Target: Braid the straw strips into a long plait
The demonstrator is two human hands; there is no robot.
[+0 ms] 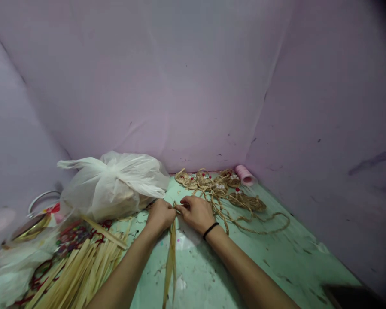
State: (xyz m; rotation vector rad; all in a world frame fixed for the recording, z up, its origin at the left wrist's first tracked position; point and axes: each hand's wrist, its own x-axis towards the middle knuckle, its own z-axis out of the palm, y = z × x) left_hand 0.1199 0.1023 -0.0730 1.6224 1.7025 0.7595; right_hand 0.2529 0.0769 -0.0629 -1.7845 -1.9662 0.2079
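Your left hand was pinched on the straw strip, whose long axis ran from there back toward you over the green table. Your right hand sat just beside; whether its fingertips gripped the strip, you couldn't tell.

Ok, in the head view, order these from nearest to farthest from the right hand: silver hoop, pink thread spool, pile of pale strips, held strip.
1. Held strip: right by the right hand, on its left.
2. Pink thread spool: beyond it, to the right.
3. Pile of pale strips: left, toward the wearer.
4. Silver hoop: far left.
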